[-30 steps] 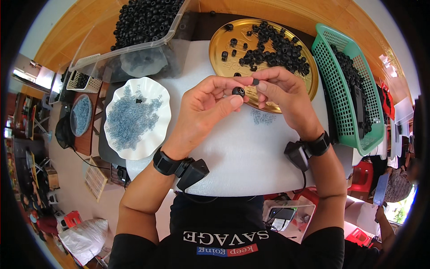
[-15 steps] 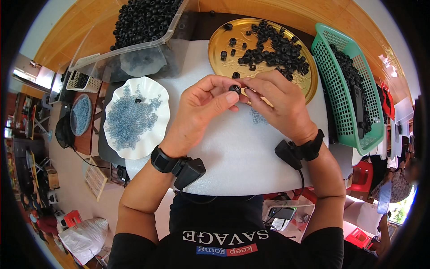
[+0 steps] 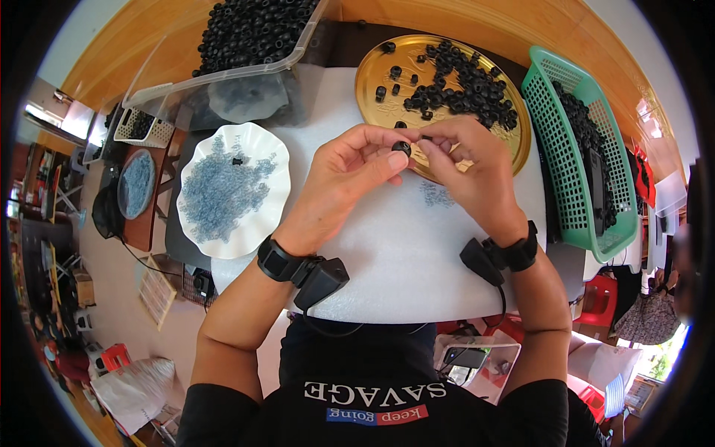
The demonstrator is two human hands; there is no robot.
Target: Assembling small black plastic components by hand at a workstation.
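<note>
My left hand [image 3: 339,175] pinches a small black barrel-shaped part [image 3: 401,147] with a hole in its end, between thumb and forefinger. Close beside it, my right hand [image 3: 477,164] has its thumb and forefinger together on a small dark piece [image 3: 426,138], mostly covered by the fingertips. Just beyond both hands lies a round gold tray [image 3: 376,67] with many loose black parts [image 3: 454,89] like the one I hold. A small heap of tiny bluish, see-through pieces [image 3: 437,195] rests on the white tabletop [image 3: 372,253], partly beneath my right hand.
At left, a white scalloped plate [image 3: 277,175] holds more bluish pieces and one black part. Behind it stands a clear plastic bin [image 3: 216,93] full of black parts. A green basket [image 3: 614,149] with black pieces borders the right side. Each wrist wears a strapped black device.
My right fingertips have drawn slightly away from the black part in my left hand, and the small dark piece now shows between them. The whole view has shifted a little.
</note>
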